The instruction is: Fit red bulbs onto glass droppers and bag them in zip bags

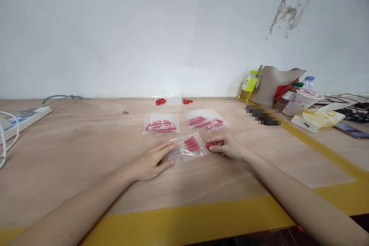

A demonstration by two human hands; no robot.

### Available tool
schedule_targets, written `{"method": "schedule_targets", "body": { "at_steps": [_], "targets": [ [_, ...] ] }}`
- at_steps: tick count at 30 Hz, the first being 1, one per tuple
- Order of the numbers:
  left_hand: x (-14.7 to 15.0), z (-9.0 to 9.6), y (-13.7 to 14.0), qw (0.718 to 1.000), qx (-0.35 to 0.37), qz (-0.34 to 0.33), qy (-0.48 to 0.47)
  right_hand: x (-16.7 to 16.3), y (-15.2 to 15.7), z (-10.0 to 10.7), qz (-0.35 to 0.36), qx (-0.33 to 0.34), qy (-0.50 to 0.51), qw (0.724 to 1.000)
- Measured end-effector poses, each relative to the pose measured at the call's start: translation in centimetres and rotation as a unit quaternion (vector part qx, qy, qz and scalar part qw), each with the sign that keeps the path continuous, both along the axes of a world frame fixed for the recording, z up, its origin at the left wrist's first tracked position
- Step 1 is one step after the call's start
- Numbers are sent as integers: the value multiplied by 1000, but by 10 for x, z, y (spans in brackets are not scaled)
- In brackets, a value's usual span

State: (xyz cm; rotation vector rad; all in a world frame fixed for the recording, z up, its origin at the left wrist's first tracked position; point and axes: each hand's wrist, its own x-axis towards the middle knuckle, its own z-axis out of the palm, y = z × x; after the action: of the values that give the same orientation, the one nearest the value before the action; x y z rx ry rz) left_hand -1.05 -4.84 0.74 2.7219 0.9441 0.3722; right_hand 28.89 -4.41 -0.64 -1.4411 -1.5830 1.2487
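Observation:
A small clear zip bag (pixel 188 147) with several red capsule-shaped pieces inside lies flat on the wooden table (pixel 86 150). My left hand (pixel 154 160) presses flat on the bag's left end. My right hand (pixel 226 146) pinches one red piece (pixel 209 145) at the bag's right edge. Two filled bags lie behind, one bag (pixel 160 123) on the left and a pile of bags (pixel 207 119) on the right. Loose red pieces (pixel 160 101) and more loose pieces (pixel 187 101) sit near the wall.
A white power strip (pixel 25 119) with cables lies at the far left. At the right stand a yellow drink bottle (pixel 248 85), a beige bag (pixel 272 82), a plastic jar (pixel 301 102), a white box (pixel 317 120) and a phone (pixel 351 130). Yellow tape (pixel 184 221) edges the table.

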Motion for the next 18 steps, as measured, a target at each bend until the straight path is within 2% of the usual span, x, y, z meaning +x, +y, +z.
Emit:
{"method": "schedule_targets", "body": {
  "at_steps": [7,9,14,18],
  "targets": [
    [1,2,1,1000,-7,-3,9,-6,5,-1,17,101,-39,994],
    [0,1,1,1000,-6,0,11,-7,3,3,25,92,-25,995],
    [0,0,1,1000,-2,-7,6,-8,-3,12,42,11,52,998],
    [0,0,1,1000,-1,-7,5,-12,-5,13,31,-6,55,998]
  ]
}}
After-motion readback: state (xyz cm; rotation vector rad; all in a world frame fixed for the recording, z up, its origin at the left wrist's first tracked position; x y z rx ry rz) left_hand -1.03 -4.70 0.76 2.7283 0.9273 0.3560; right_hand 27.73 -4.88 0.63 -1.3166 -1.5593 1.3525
